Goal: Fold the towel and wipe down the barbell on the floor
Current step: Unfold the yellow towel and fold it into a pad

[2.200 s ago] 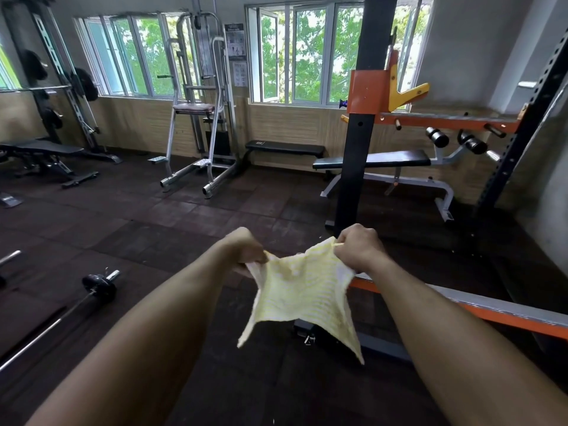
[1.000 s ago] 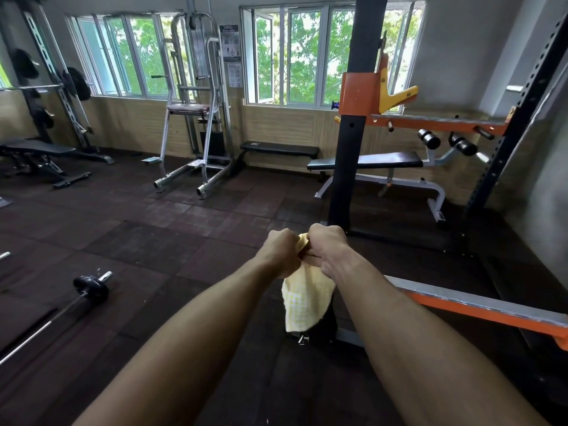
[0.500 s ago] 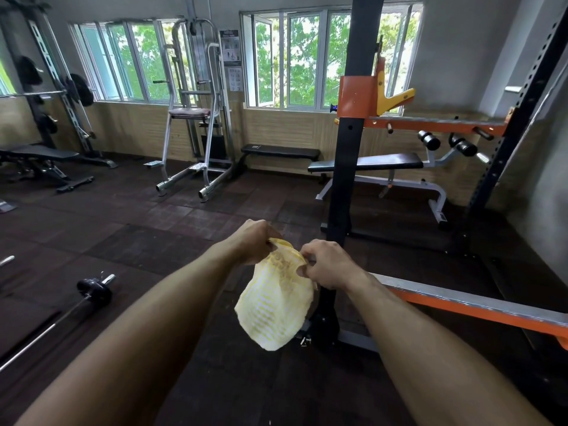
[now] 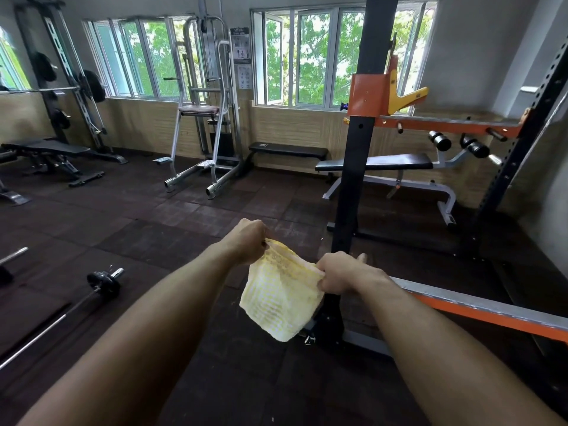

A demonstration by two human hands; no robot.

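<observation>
A pale yellow towel (image 4: 281, 295), doubled over, hangs in the air in front of me at mid-frame. My left hand (image 4: 246, 242) pinches its upper left corner, and my right hand (image 4: 342, 273) grips its right edge a little lower. The barbell (image 4: 64, 318) lies on the dark rubber floor at the lower left, well away from both hands, with a small black plate (image 4: 103, 282) near its far end.
A black and orange squat rack post (image 4: 359, 167) stands just behind the towel, its orange floor rail (image 4: 479, 313) running to the right. Benches (image 4: 373, 162), a dip station (image 4: 199, 118) and a plate rack (image 4: 61, 78) line the windowed walls. Another bar end (image 4: 13, 255) shows at the far left.
The towel went from spread wide to bunched between both fists, then opened into a doubled sheet. My hands have drawn apart again, the right one lower than the left.
</observation>
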